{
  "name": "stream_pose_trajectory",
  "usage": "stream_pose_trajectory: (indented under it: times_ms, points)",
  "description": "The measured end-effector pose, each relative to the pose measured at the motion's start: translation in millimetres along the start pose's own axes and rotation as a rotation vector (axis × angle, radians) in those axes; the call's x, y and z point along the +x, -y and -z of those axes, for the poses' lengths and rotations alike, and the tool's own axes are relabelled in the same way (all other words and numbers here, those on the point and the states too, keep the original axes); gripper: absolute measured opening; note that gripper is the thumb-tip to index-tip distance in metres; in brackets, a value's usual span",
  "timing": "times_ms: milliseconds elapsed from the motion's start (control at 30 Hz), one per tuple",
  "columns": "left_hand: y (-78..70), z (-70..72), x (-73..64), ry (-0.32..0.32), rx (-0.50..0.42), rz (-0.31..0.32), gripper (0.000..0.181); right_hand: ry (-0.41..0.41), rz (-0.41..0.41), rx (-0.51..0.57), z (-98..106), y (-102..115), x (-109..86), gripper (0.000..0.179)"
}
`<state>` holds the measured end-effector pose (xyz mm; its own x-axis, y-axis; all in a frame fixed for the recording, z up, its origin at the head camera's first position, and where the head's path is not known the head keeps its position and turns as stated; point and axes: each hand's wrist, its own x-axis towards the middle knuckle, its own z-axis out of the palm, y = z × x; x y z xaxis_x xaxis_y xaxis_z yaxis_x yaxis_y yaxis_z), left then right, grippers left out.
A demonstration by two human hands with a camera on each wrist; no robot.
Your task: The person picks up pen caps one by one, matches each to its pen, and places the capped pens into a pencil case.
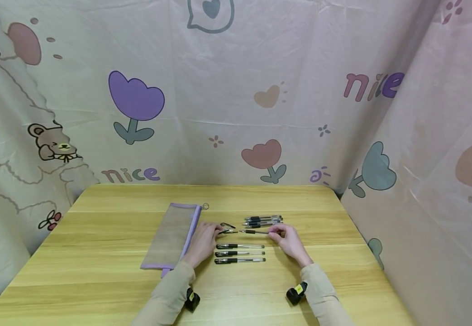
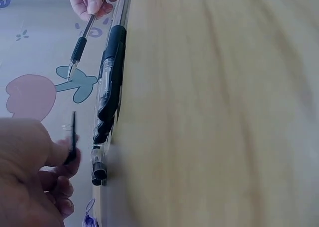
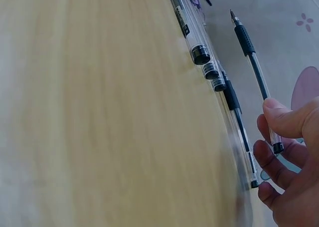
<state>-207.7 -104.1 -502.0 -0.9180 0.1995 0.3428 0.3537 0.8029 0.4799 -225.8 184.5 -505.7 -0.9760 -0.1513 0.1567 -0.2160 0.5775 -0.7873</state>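
Note:
My right hand [image 1: 288, 240] pinches an uncapped gel pen [image 3: 256, 70] near its rear end, with a black grip and clear barrel. The bare tip points left in the head view. Facing it, my left hand [image 1: 203, 243] holds a pen cap [image 2: 73, 139] with a dark clip between thumb and fingers. The cap and the pen tip are apart. Another loose cap [image 1: 228, 225] lies just beyond the left fingers. Three capped pens [image 1: 240, 246] lie in parallel rows nearer to me. Several uncapped pens [image 1: 263, 220] lie together beyond the right hand.
A mesh zip pouch [image 1: 169, 235] with purple edging lies flat on the wooden table [image 1: 109, 240], left of the pens and partly behind the left forearm. Patterned curtains [image 1: 219, 90] rise behind the table and at both sides.

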Motion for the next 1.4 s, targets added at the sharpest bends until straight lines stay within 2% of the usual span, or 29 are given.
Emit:
stream_pose_trajectory:
  times_ms: [133,300,633,900,1400]
  points:
    - [0.3,1.4,-3.1,-0.009,-0.037,-0.001,0.015,-0.004,0.011,-0.01,-0.4,2.2,0.2,0.009]
    - [0.6,2.9,-5.4,0.037,-0.084,0.006,0.015,-0.001,0.021,-0.002,-0.8,6.2,0.1,0.009]
    - [-1.2,5.2,-6.5,0.071,-0.134,-0.044,0.014,0.024,0.018,0.011,-2.9,10.7,-0.1,0.009]
    - [-2.0,5.3,-6.4,0.079,-0.157,-0.044,0.015,0.02,0.045,0.014,-4.8,14.0,-0.4,0.011]
    - [-1.9,2.4,-7.2,0.079,-0.145,-0.06,0.013,0.032,0.063,0.014,-9.4,15.6,-0.1,0.01]
